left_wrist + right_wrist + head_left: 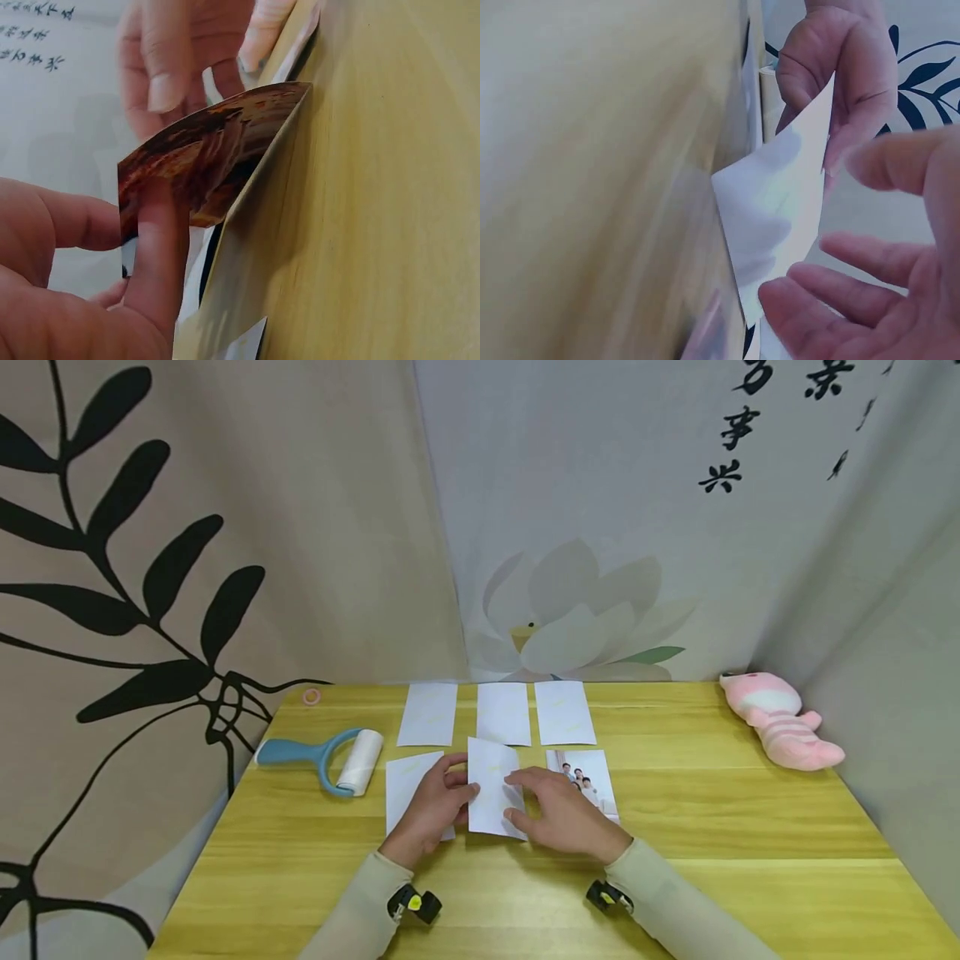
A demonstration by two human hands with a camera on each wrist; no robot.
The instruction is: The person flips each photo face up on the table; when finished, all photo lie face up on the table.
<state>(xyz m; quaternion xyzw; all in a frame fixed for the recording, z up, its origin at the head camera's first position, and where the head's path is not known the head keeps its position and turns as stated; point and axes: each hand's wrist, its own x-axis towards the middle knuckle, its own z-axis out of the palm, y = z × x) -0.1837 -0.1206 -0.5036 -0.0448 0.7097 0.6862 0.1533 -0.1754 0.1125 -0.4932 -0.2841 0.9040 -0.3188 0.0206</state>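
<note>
1. Right under both hands is the big wooden table [720, 827], yellow and smooth, with long lines in the wood
2. Far off past the right hand lies a soft pink plush toy [780, 718], on its side by the table edge
3. Out past the left hand lies a lint roller [337, 760], with a blue curved handle and a white round roll
4. Just behind the hands are three white cards [498, 713] in a row, flat and face down, and one more lies partly under the left hand
5. Beside the right hand lies a flat photo [588, 777] that shows people
6. Between the two hands is the lifted photo [491, 789], thin and bendy, white on the back and shiny brown on the front; its long side points away from the person, and it tilts up off the table
7. The left hand [435, 806] pinches its left edge with thumb and fingers
8. The right hand [562, 814] touches its right edge with loosely spread fingers; both hands are about as near
</note>
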